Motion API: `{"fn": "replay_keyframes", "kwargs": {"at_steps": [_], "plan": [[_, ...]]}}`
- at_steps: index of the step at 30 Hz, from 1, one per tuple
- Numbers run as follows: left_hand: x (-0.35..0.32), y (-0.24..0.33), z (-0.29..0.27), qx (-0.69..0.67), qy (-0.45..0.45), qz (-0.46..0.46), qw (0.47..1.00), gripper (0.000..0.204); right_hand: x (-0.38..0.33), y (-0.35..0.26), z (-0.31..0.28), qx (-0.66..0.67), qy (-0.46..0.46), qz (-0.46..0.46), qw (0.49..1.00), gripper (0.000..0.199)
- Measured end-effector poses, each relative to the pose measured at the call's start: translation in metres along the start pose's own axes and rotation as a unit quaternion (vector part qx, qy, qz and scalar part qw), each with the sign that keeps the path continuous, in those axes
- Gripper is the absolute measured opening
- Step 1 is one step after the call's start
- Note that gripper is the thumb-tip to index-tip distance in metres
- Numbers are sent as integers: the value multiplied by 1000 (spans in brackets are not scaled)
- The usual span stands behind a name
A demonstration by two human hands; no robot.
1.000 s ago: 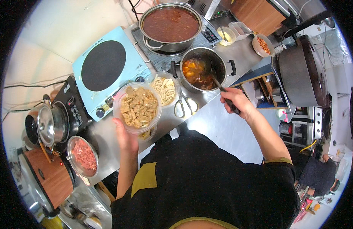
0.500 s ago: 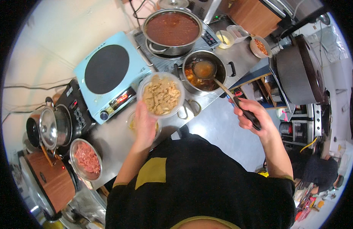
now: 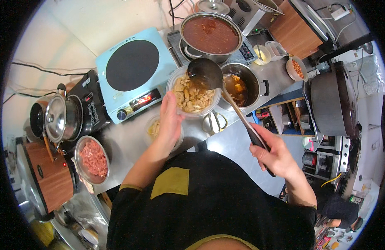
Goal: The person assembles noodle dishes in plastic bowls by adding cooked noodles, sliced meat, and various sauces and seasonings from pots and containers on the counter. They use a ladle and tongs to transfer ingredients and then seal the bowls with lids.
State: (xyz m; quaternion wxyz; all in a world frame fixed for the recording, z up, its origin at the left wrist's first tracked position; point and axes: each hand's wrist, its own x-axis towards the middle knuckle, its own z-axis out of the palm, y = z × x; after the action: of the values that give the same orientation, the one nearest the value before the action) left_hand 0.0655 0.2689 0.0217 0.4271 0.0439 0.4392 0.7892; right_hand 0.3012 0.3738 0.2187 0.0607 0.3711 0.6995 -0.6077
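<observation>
Right hand point(image 3: 277, 153) gripping ladle point(image 3: 226, 96) handle, bowl end pointing up-left over container point(image 3: 193, 98); left hand point(image 3: 169, 123) clasping container.

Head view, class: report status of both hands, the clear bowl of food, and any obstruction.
Left hand holds clear plastic bowl of pale food. Right hand grips dark ladle, its scoop over the bowl. Small steel pot of orange broth close beside; nothing between.
</observation>
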Motion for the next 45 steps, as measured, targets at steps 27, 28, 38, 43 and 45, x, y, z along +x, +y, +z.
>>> {"fn": "replay_keyframes", "kwargs": {"at_steps": [27,28,38,43,45], "plan": [[13,40,-3,-52,58,33,996,72,198,-14,-94,-335,192,-187,904,48],[14,41,-2,-50,57,34,997,72,196,-17,-95,-339,196,-186,901,48],[27,45,-1,-82,38,46,995,72,221,-29,-117,-150,81,-85,982,48],[30,48,2,-80,40,46,995,72,217,-37,-122,209,-4,-19,978,40],[33,47,-1,-84,39,45,995,72,213,-41,-123,299,-26,-7,954,31]]}}
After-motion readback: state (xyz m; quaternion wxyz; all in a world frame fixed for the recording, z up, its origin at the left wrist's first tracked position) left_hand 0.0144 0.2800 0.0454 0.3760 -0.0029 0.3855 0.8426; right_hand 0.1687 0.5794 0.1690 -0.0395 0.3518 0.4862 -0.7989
